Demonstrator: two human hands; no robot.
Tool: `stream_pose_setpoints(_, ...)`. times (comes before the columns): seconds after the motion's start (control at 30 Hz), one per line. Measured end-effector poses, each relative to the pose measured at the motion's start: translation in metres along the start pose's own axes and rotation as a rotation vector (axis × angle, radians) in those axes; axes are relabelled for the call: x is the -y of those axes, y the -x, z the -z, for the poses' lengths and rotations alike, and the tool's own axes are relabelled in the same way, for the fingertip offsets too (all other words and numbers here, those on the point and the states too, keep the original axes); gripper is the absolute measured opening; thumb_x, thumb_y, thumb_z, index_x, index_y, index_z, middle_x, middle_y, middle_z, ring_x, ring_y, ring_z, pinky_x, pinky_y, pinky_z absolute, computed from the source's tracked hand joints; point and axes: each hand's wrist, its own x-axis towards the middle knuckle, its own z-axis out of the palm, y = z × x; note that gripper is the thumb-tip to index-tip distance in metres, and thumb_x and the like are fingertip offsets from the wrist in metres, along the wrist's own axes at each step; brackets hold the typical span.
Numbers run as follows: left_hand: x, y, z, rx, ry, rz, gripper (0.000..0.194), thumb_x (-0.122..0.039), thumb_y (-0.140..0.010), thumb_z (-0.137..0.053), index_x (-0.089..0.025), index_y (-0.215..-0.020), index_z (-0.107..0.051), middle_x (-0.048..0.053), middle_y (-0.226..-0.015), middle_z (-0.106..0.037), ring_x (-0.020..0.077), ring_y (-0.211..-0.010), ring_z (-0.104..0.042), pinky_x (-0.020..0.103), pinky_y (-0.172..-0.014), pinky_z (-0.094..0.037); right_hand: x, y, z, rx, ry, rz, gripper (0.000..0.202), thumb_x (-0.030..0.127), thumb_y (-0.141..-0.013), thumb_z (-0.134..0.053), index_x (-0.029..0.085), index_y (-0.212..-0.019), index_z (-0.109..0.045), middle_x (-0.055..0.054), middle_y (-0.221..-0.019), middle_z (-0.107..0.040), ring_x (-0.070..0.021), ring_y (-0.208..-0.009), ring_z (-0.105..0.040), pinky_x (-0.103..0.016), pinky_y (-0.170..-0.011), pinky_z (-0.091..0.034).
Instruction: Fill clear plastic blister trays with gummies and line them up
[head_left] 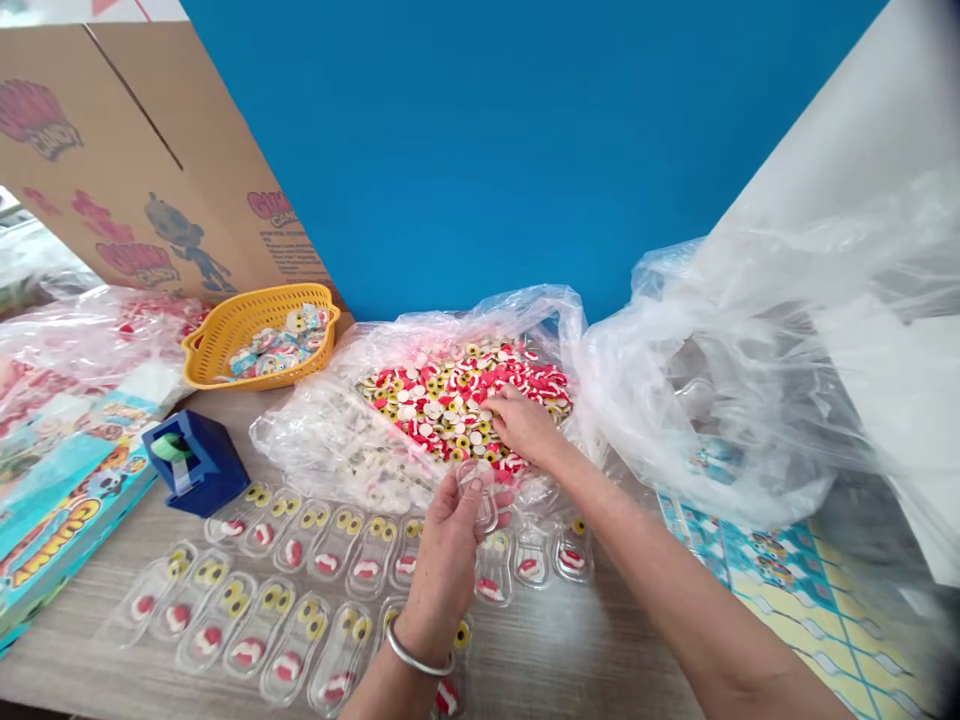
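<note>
My left hand (447, 545), with a silver bangle at its wrist, grips a small clear plastic blister tray (480, 490) between thumb and fingers. My right hand (525, 428) reaches into a heap of gummy candies (442, 385), yellow eyes and red-and-white mouths, on an opened clear bag. Its fingertips are pinched at the heap; what is between them is hidden. Below, two rows of clear trays (289, 665) lie on the wooden table, most showing yellow eyes and a red-and-white mouth. My left forearm covers some of them.
At the left stand a blue tape dispenser (199, 462), a yellow basket (217, 335) of wrapped pieces and a printed display box (75, 520). A cardboard carton (150, 150) and a blue panel (525, 150) rise behind. Loose plastic film (720, 400) and printed sheets (795, 580) lie right.
</note>
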Motion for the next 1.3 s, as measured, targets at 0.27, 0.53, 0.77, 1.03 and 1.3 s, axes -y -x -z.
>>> stream_pose_setpoints(0.27, -0.005, -0.014, -0.003, -0.029, 0.157, 0.046, 0.049, -0.028, -0.077, -0.077, -0.019, -0.121, -0.056, 0.014, -0.124, -0.069, 0.0256, -0.096, -0.074, 0.036, -0.082, -0.058, -0.01, 0.008, -0.003, -0.132, -0.259, -0.002, 0.013, 0.015, -0.088, -0.057, 0.018, -0.089, -0.069, -0.005, -0.096, -0.065, -0.0168, -0.085, -0.06, -0.027, -0.077, -0.042)
stream_pose_setpoints(0.53, -0.001, -0.019, -0.003, 0.037, -0.002, -0.022, 0.045, -0.027, -0.076, -0.073, -0.021, -0.12, -0.062, 0.008, -0.112, -0.07, 0.0183, -0.088, -0.07, 0.027, -0.071, -0.054, 0.021, 0.043, 0.01, 0.198, -0.601, 0.046, 0.012, 0.013, -0.079, -0.058, 0.019, -0.074, -0.067, 0.005, -0.063, -0.058, -0.0107, -0.058, -0.05, -0.022, -0.056, -0.033)
stream_pose_setpoints(0.77, -0.002, -0.018, -0.004, -0.007, -0.018, -0.016, 0.042, -0.042, -0.077, -0.074, -0.021, -0.113, -0.064, 0.005, -0.11, -0.07, 0.0136, -0.075, -0.068, 0.022, -0.06, -0.05, 0.016, 0.026, 0.002, -0.042, -0.424, -0.047, 0.009, 0.013, -0.083, -0.061, 0.019, -0.082, -0.067, 0.002, -0.077, -0.066, -0.0127, -0.069, -0.057, -0.024, -0.066, -0.039)
stream_pose_setpoints(1.03, -0.003, -0.022, -0.007, -0.052, 0.001, -0.001, 0.049, -0.048, -0.071, -0.08, -0.02, -0.107, -0.063, 0.005, -0.101, -0.072, 0.0146, -0.067, -0.069, 0.025, -0.056, -0.05, 0.011, 0.007, -0.012, -0.002, -0.072, -0.08, 0.013, 0.021, -0.091, -0.06, 0.021, -0.098, -0.071, -0.008, -0.11, -0.065, -0.019, -0.094, -0.062, -0.027, -0.08, -0.044)
stream_pose_setpoints(1.3, -0.005, -0.02, -0.007, -0.045, 0.074, 0.021, 0.041, -0.036, -0.077, -0.075, -0.02, -0.112, -0.06, 0.01, -0.122, -0.068, 0.019, -0.082, -0.073, 0.029, -0.067, -0.056, -0.003, 0.027, -0.011, -0.127, -0.333, -0.151, 0.021, 0.014, -0.086, -0.056, 0.019, -0.105, -0.065, -0.001, -0.087, -0.07, -0.0165, -0.076, -0.063, -0.027, -0.073, -0.044)
